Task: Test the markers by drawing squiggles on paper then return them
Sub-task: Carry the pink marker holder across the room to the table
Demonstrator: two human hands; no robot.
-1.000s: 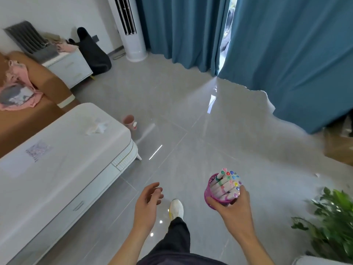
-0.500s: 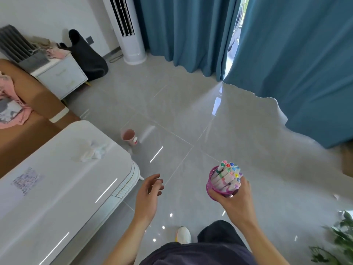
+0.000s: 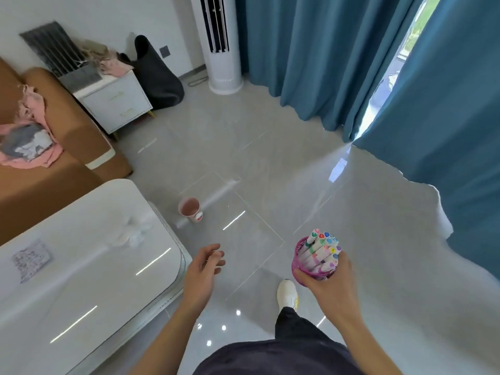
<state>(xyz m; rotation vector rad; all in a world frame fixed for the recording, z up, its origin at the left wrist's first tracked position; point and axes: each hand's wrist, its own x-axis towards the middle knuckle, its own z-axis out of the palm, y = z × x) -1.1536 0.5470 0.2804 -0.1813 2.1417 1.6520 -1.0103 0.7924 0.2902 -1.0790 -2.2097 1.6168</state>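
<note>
The person stands on a glossy grey tiled floor and looks down at both hands. The right hand grips a pink cup from below and behind, fingers curled round its wall, and holds it in the air above the floor, tilted a little to the left. A bundle of markers fills the cup, their white barrels packed together and their coloured end caps pointing up and away from the person. The left hand holds nothing; its fingers hang loosely curled, just off the rounded corner of a white worktop.

On the worktop lie a small sheet of paper with faint greyish marks, too blurred to read, and a crumpled white tissue, well apart from each other. A small pink container stands on the floor just beside the worktop's far corner. One white shoe shows between the hands. Teal curtains hang along the far side.
</note>
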